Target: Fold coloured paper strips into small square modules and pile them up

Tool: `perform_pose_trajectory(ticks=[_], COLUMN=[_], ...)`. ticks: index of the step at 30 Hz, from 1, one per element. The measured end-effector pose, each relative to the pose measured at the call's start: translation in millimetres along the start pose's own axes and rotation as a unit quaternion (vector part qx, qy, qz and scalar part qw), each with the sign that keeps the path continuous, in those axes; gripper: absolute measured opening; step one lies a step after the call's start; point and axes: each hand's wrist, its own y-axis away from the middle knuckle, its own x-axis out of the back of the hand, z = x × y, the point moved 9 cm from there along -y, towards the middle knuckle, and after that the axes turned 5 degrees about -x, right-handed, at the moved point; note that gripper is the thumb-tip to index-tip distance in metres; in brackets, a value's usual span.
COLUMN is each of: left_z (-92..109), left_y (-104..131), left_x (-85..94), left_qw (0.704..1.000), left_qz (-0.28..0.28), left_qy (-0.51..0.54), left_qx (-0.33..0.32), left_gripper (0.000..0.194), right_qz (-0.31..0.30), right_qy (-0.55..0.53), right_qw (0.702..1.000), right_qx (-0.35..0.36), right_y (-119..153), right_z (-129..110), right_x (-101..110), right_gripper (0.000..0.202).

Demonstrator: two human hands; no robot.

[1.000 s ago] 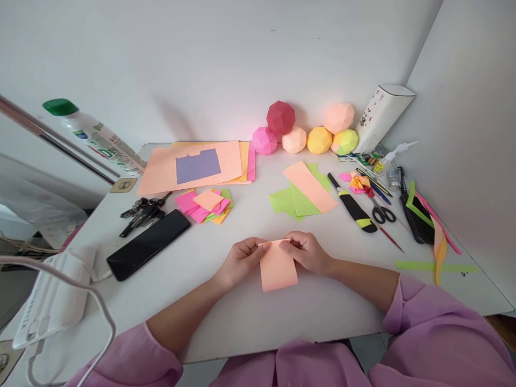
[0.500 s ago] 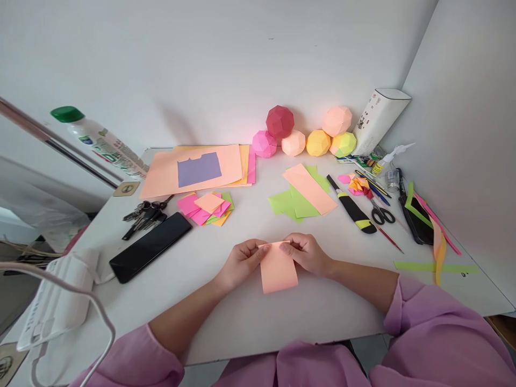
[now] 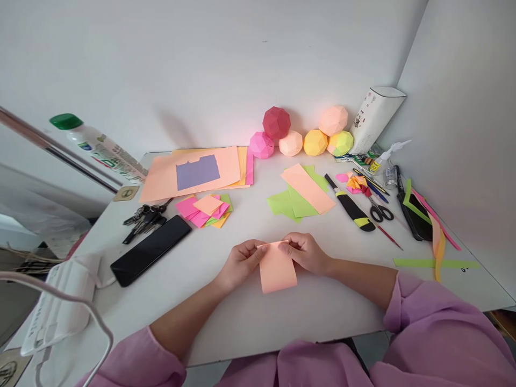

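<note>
A peach sheet of paper (image 3: 278, 270) is held up between my two hands, its lower end curved over. My left hand (image 3: 244, 262) pinches its top left corner between thumb and fingers. At the top right corner, my right hand (image 3: 307, 252) pinches it the same way. Beyond the hands lie green paper pieces (image 3: 296, 204) with a peach paper strip (image 3: 308, 189) across them. Small coloured paper squares (image 3: 207, 209) sit in a loose pile to the left.
Faceted paper balls (image 3: 276, 122) stand against the wall. On the right are a utility knife (image 3: 350, 204), scissors (image 3: 381, 213), a glue bottle (image 3: 385, 158) and paper strips (image 3: 437, 263). A phone (image 3: 151, 250), keys (image 3: 147, 217) and a power strip (image 3: 60, 301) lie left. Large paper sheets (image 3: 161, 177) rest behind.
Both hands keep the same pinch on the peach paper. The view has shifted slightly; otherwise nothing on the table has moved.
</note>
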Motion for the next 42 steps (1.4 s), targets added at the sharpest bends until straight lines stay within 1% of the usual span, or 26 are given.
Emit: perform_pose_trajectory(ticks=[6, 11, 13, 18, 24, 27, 30, 34, 39, 42], left_z=[-2, -2, -3, -5, -5, -6, -6, -6, -1, 2], left_y=[0, 0, 0, 1, 2, 2, 2, 4, 5, 4], left_x=[0.6, 2.5, 2.4, -2.6, -5.9, -6.8, -5.9, -9.0, -8.8, -12.2], left_qw=[1.000, 1.000, 0.999, 0.998, 0.996, 0.995, 0.995, 0.996, 0.992, 0.993], left_qz=[-0.002, 0.007, 0.004, -0.032, -0.049, -0.049, -0.035, -0.040, -0.034, -0.049], left_qy=[-0.002, -0.027, -0.040, -0.054, -0.068, -0.088, -0.094, -0.078, -0.120, -0.109], left_qx=[-0.001, 0.004, 0.008, 0.015, 0.022, 0.019, 0.015, 0.025, 0.029, 0.017], left_gripper=[0.029, 0.030, 0.031, 0.031, 0.031, 0.031, 0.030, 0.029, 0.029, 0.026], right_qz=[0.005, 0.003, 0.003, 0.001, -0.004, -0.008, -0.004, 0.033, 0.092, 0.120], right_qy=[0.000, -0.009, 0.002, 0.056, 0.095, 0.107, 0.099, 0.045, -0.046, -0.090], right_qw=[1.000, 1.000, 1.000, 0.997, 0.992, 0.990, 0.991, 0.996, 0.994, 0.988], right_qx=[-0.001, 0.011, 0.025, 0.060, 0.085, 0.094, 0.093, 0.075, 0.040, 0.024], right_y=[0, 1, 1, 2, 1, 1, 0, -3, -10, -15], right_z=[-1, -4, -5, -9, -10, -11, -14, -17, -18, -14], right_x=[1, -1, -2, -4, -6, -9, -9, 0, 23, 37], right_gripper=[0.028, 0.023, 0.021, 0.016, 0.013, 0.008, 0.008, 0.008, 0.010, 0.011])
